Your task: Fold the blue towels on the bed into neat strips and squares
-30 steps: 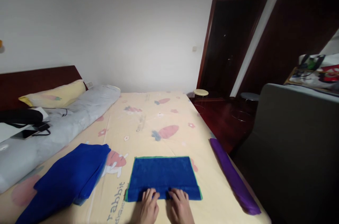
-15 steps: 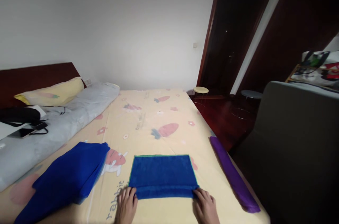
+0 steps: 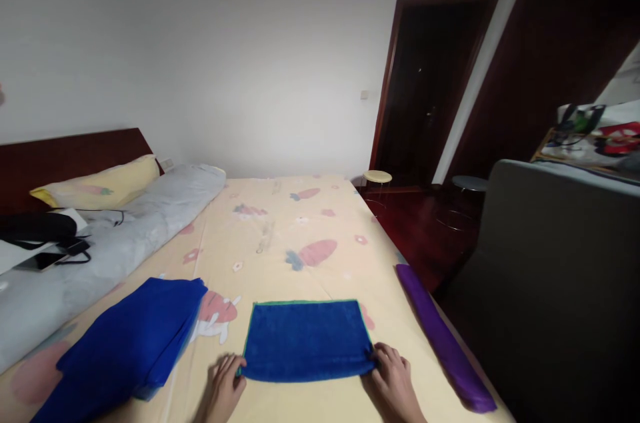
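A dark blue towel [image 3: 307, 339] with a thin green edging lies flat on the bed in front of me, its near edge turned over. My left hand [image 3: 229, 379] is closed at the towel's near left corner, thumb and fingers pinching it. At the near right corner my right hand [image 3: 395, 373] pinches the cloth, which bunches a little at the fingertips. To the left of my left hand lies a loose heap of bright blue thin material [image 3: 130, 336].
Carrot and rabbit prints cover the cream bed sheet [image 3: 270, 229]. A long purple roll [image 3: 443, 336] lies along the right edge. At left are a grey quilt [image 3: 165, 209], a yellow pillow [image 3: 105, 183] and a phone-like device. A dark grey panel [image 3: 560, 276] and two stools stand right.
The narrow folded strip along the towel's near edge no longer stands out as a separate band. My left hand has shifted slightly left, and the camera view has tilted up a little.
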`<state>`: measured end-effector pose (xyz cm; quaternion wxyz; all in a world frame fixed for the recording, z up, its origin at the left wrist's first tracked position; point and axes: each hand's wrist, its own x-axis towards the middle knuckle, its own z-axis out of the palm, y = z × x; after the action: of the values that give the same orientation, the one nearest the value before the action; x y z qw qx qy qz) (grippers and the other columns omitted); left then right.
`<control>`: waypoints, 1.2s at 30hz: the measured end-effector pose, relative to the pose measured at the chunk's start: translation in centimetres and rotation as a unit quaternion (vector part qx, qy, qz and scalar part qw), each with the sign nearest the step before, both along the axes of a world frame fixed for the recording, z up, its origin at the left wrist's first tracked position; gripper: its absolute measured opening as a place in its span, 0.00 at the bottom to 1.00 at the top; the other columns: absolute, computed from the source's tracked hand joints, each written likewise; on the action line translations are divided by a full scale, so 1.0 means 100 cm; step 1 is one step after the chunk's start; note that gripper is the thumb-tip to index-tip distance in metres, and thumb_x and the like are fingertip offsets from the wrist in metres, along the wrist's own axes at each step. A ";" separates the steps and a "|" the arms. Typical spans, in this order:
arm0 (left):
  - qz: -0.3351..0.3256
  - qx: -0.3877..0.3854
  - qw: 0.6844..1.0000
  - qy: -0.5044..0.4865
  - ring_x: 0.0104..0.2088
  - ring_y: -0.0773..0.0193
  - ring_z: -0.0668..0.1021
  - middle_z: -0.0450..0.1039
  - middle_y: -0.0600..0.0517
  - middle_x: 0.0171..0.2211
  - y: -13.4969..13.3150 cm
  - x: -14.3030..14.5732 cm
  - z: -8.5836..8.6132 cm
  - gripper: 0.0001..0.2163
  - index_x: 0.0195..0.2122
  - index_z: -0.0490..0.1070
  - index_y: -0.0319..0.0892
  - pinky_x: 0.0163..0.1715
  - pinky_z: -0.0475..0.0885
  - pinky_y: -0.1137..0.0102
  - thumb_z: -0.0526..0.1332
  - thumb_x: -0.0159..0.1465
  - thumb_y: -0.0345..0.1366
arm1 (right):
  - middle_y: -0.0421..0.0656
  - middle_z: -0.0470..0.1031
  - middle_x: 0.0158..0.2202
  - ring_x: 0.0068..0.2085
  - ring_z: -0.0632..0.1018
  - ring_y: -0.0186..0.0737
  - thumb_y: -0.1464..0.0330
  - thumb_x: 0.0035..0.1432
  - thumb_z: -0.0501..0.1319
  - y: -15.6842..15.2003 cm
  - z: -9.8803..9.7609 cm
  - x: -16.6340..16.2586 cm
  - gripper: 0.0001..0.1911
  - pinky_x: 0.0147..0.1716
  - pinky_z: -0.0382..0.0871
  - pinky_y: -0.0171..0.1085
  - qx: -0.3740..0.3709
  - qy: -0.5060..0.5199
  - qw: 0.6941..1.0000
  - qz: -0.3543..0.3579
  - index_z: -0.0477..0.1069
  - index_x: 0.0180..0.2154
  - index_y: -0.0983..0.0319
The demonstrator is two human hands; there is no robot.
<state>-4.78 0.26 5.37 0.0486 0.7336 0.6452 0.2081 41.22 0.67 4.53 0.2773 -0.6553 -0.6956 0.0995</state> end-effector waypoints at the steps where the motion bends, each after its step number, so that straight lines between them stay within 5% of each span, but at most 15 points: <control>1: 0.017 -0.016 1.000 -0.019 0.41 0.63 0.77 0.77 0.55 0.36 0.009 0.000 0.004 0.12 0.36 0.72 0.48 0.42 0.68 0.68 0.53 0.56 0.27 | 0.42 0.77 0.42 0.46 0.74 0.45 0.65 0.55 0.54 0.008 0.004 0.001 0.10 0.47 0.62 0.45 -0.016 0.009 1.000 -0.003 0.72 0.36 0.55; 6: 0.131 -0.047 0.990 -0.035 0.29 0.67 0.75 0.71 0.60 0.25 0.049 0.007 0.013 0.05 0.31 0.70 0.46 0.33 0.67 0.73 0.57 0.56 0.31 | 0.43 0.78 0.34 0.40 0.76 0.45 0.65 0.56 0.51 0.042 0.009 -0.001 0.13 0.43 0.64 0.44 -0.031 0.008 0.999 -0.040 0.73 0.37 0.58; 10: 0.173 -0.005 0.985 -0.015 0.39 0.62 0.76 0.75 0.54 0.35 0.053 0.029 0.015 0.10 0.37 0.71 0.45 0.40 0.67 0.68 0.54 0.57 0.27 | 0.50 0.77 0.40 0.44 0.75 0.52 0.66 0.56 0.51 0.051 0.005 -0.014 0.15 0.43 0.64 0.49 0.002 -0.010 0.996 -0.084 0.73 0.41 0.60; 12: 0.145 0.044 0.988 0.010 0.45 0.60 0.75 0.75 0.50 0.41 0.049 0.054 0.013 0.15 0.43 0.71 0.45 0.44 0.67 0.65 0.51 0.59 0.25 | 0.51 0.75 0.44 0.47 0.74 0.52 0.69 0.56 0.51 0.049 0.006 -0.034 0.17 0.45 0.64 0.49 0.046 -0.012 0.996 -0.078 0.72 0.44 0.60; 15: 0.031 0.092 0.994 0.039 0.48 0.60 0.75 0.75 0.50 0.44 0.043 0.106 0.001 0.19 0.46 0.72 0.47 0.49 0.69 0.65 0.49 0.61 0.24 | 0.45 0.75 0.46 0.46 0.74 0.45 0.74 0.55 0.51 0.040 0.014 -0.082 0.19 0.47 0.64 0.44 0.112 -0.006 0.993 0.031 0.72 0.45 0.56; 20: -0.053 -0.005 0.997 0.055 0.59 0.58 0.69 0.71 0.50 0.57 0.039 0.165 -0.023 0.24 0.55 0.69 0.47 0.59 0.63 0.62 0.51 0.58 0.26 | 0.43 0.75 0.45 0.45 0.73 0.42 0.72 0.55 0.55 0.025 0.020 -0.155 0.16 0.49 0.62 0.43 0.065 0.005 0.984 0.168 0.71 0.45 0.56; 24: -0.031 -0.034 0.996 0.081 0.60 0.56 0.67 0.68 0.49 0.59 0.033 0.141 -0.021 0.25 0.58 0.66 0.48 0.60 0.59 0.58 0.53 0.59 0.28 | 0.44 0.74 0.49 0.49 0.72 0.44 0.73 0.54 0.55 0.028 0.006 -0.141 0.20 0.52 0.60 0.44 0.059 -0.030 0.987 0.144 0.69 0.49 0.56; 31: 0.031 0.019 0.991 0.128 0.55 0.58 0.70 0.73 0.51 0.54 0.024 0.044 -0.007 0.24 0.54 0.70 0.50 0.57 0.58 0.60 0.53 0.58 0.27 | 0.43 0.75 0.48 0.47 0.73 0.45 0.68 0.56 0.56 0.034 -0.014 -0.033 0.16 0.48 0.59 0.44 0.093 -0.072 0.991 0.068 0.70 0.48 0.55; 36: 0.027 -0.012 0.989 0.145 0.56 0.60 0.70 0.73 0.51 0.54 0.030 0.027 -0.001 0.25 0.54 0.70 0.50 0.56 0.59 0.62 0.52 0.56 0.24 | 0.42 0.75 0.48 0.45 0.73 0.44 0.73 0.51 0.54 0.033 -0.014 -0.004 0.21 0.46 0.59 0.44 0.055 -0.089 0.994 0.031 0.70 0.47 0.55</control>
<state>-2.13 3.29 5.22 -0.0423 0.7375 0.6675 0.0933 40.82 3.96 3.16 0.2470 -0.6235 -0.7417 0.0109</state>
